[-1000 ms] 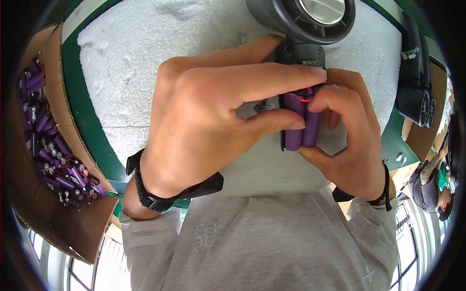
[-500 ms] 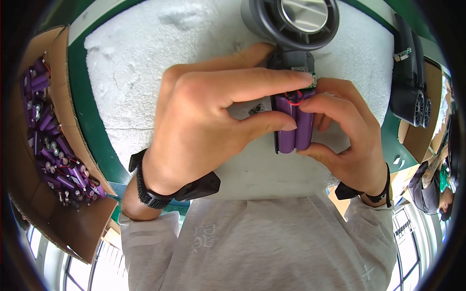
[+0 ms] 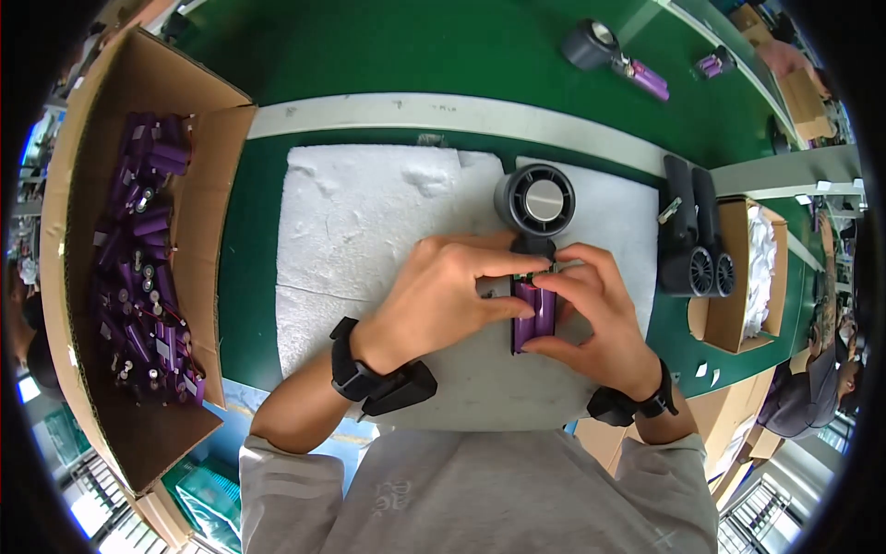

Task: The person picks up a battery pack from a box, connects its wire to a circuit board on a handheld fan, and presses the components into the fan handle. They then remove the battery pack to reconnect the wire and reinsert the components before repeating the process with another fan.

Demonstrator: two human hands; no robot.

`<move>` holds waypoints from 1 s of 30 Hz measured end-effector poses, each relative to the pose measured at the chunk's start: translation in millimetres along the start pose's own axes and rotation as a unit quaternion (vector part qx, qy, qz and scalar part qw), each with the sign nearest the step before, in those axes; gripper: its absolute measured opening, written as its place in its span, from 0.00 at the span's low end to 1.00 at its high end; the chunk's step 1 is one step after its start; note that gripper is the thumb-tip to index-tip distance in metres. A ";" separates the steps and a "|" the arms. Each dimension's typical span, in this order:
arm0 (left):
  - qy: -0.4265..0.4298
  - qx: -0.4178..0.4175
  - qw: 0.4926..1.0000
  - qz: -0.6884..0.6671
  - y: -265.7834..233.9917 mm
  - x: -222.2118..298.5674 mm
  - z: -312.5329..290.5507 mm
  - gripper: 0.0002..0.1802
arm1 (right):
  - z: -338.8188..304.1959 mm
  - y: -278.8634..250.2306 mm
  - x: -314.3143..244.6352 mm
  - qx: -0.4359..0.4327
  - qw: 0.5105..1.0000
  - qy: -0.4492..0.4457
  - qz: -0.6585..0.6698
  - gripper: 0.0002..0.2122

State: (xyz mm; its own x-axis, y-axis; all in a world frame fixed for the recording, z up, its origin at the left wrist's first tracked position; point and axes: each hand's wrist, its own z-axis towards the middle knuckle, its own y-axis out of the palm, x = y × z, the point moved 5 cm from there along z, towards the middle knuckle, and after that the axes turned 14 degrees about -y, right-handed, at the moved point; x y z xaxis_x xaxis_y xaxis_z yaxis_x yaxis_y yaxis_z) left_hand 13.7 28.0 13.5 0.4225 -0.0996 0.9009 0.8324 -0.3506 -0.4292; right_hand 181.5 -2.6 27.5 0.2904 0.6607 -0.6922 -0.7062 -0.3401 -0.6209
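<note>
1. Just on the near side of the dark-grey round plastic fan head with a silver disc: two shiny purple cylindrical cells, side by side, long axis toward the wearer.
2. Right hand, near side and right of fan head: thumb at the cells' near end, bent fingers at their far end; gripping the cells.
3. Left hand, near side and left of fan head: index finger across the cells' far end, thumb on the cells, tips apart. Other fingers hidden; can't tell if they grip.
4. Step looks like fine fingertip work at the cells' far end. Best done: right hand steadies, left index presses lightly, cells straight, no wiring pinched.
5. Room: white foam sheet under fan head; wide bare stretch left of it, narrower strip right.
6. Edges: tall brown cardboard box well left of fan head; two long black plastic housings right of it; white bar beyond it.
</note>
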 end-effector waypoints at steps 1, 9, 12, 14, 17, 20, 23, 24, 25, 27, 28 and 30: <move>-0.003 -0.005 1.000 0.005 0.2 -0.8 -0.1 0.26 | -1.4 2.0 0.8 -0.001 1.000 0.011 0.004 0.30; -0.003 -0.017 0.999 0.031 1.4 0.9 2.4 0.25 | -1.1 1.2 -14.7 -0.066 0.995 -0.004 -0.070 0.33; -0.016 -0.037 0.998 0.041 -2.5 4.6 0.8 0.25 | -1.6 6.7 -24.4 -0.088 0.989 0.011 -0.116 0.34; -0.015 -0.051 0.998 0.045 -0.8 5.2 0.6 0.26 | -4.0 9.7 -22.9 -0.087 0.985 0.007 -0.150 0.35; 0.014 0.006 1.000 -0.026 -0.3 2.0 -0.5 0.28 | -1.1 6.8 -19.2 -0.074 0.981 0.000 -0.181 0.35; -0.011 0.084 0.996 0.010 -12.7 7.2 7.4 0.28 | 23.5 -6.7 3.5 -0.023 0.971 0.004 -0.237 0.32; -0.030 0.106 0.994 0.029 -13.7 3.9 1.9 0.28 | 65.5 -29.4 32.4 0.079 0.894 0.053 -0.438 0.24; -0.033 0.112 0.993 0.025 -17.6 -2.4 6.0 0.27 | 71.4 -35.5 33.1 0.085 0.893 0.054 -0.439 0.24; -0.042 0.122 0.991 0.020 -20.3 -6.3 7.0 0.27 | 75.9 -41.2 31.0 0.068 0.909 0.063 -0.407 0.23; -0.036 0.122 0.991 0.028 -23.1 -6.4 7.0 0.26 | 78.5 -59.9 31.0 0.054 0.918 0.109 -0.377 0.20; -0.027 0.119 0.992 0.032 -22.8 -4.2 6.6 0.25 | 70.8 -76.9 36.0 0.057 0.911 0.147 -0.380 0.20; -0.023 0.121 0.992 0.037 -22.5 -0.3 4.3 0.23 | 41.2 -120.6 69.1 0.038 0.878 0.213 -0.426 0.20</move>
State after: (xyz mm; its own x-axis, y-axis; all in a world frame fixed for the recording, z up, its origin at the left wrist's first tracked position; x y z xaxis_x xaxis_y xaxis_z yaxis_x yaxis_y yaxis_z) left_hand -3.6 39.9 22.6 0.4967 -0.0725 0.8649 0.8579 -0.1097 -0.5019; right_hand 260.2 111.7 69.7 0.9387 0.3370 -0.0727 -0.1513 0.2132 -0.9652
